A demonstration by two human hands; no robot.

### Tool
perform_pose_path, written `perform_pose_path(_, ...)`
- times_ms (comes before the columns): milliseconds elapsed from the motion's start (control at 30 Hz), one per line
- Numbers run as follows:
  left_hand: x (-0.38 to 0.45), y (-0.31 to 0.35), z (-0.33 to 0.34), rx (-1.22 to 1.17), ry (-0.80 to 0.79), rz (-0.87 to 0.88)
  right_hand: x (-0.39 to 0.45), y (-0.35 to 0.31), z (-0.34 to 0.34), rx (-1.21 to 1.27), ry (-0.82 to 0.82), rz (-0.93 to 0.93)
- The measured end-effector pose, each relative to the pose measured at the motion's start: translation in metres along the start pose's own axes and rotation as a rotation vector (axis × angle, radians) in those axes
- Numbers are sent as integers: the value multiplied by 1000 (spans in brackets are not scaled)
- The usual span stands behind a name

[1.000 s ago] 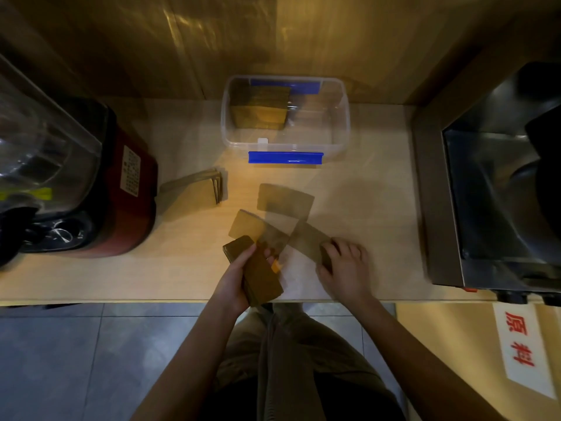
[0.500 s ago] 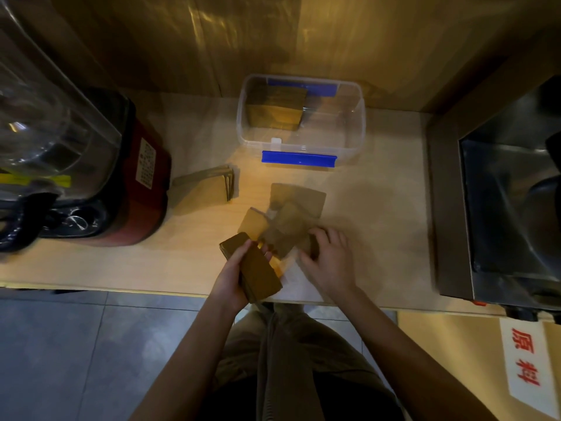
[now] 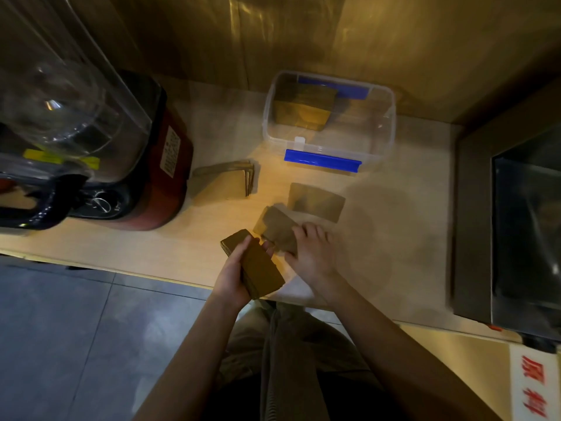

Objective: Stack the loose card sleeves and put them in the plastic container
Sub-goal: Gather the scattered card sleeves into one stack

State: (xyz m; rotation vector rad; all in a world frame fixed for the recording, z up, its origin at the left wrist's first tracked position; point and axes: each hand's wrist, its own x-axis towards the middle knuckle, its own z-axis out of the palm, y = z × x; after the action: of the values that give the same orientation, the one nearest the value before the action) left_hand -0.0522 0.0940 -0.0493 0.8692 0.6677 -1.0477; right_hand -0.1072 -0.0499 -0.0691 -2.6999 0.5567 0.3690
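Two hands work near the front edge of the tabletop [image 3: 394,232]. The left hand [image 3: 233,278] has its fingers wrapped around a thick stack of brown card sleeves [image 3: 258,265], which juts partly past the tabletop's near edge over the floor [image 3: 76,329]. The right hand [image 3: 312,253], just beside it at 3 o'clock, presses its fingers down on a loose sleeve [image 3: 277,229] that lies flat on the surface; whether they pinch it or only pin it I cannot tell. Another single sleeve [image 3: 315,202] lies flat just beyond, at 12 o'clock from the right hand, apart from it. A folded bundle of sleeves [image 3: 224,180] stands on edge at 10 o'clock from the hands, close to the red blender base [image 3: 164,177] that fills the left end of the tabletop.

The clear plastic container [image 3: 385,129] sits open at 12 o'clock, against the back wall, with a blue clip [image 3: 321,161] along its near rim and a sleeve stack [image 3: 303,110] already inside its left part; its right part is bare. Between the hands and the container the wood is open apart from the flat sleeve. At 3 o'clock a wide bare stretch runs to the metal appliance [image 3: 516,223] at the right edge.
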Motion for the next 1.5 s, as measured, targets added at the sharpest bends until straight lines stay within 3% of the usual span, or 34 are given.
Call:
perform_pose_path(133, 1, 0, 0, 3, 23, -3, 2, 1, 0, -11, 56, -21)
perform_pose_path(367, 4, 4, 0, -7, 3, -4, 7, 2, -5, 41, -41, 14)
perform_pose_path(467, 5, 5, 3, -21, 0, -6, 14, 1, -14, 250, -117, 112)
perform_pose_path(567, 7, 7, 8, -43, 14, -6, 13, -1, -30, 556, -86, 214)
perform_pose_path(733, 10, 6, 11, -17, -36, 35, 1, -7, -52, 897, -82, 217)
perform_pose_path(933, 11, 6, 30, 56, -206, 59, -12, -15, -55, 741, -138, 169)
perform_pose_path(1200, 17, 5, 43, 50, -172, -13, -14, -14, -55, 590, -107, 71)
perform_pose_path(1367, 23, 7, 43, 160, -109, -31, -8, -5, -62, 615, -239, 52)
perform_pose_path(1500, 26, 11, 36, 58, -42, -15, 20, 20, -55, 292, 7, 64)
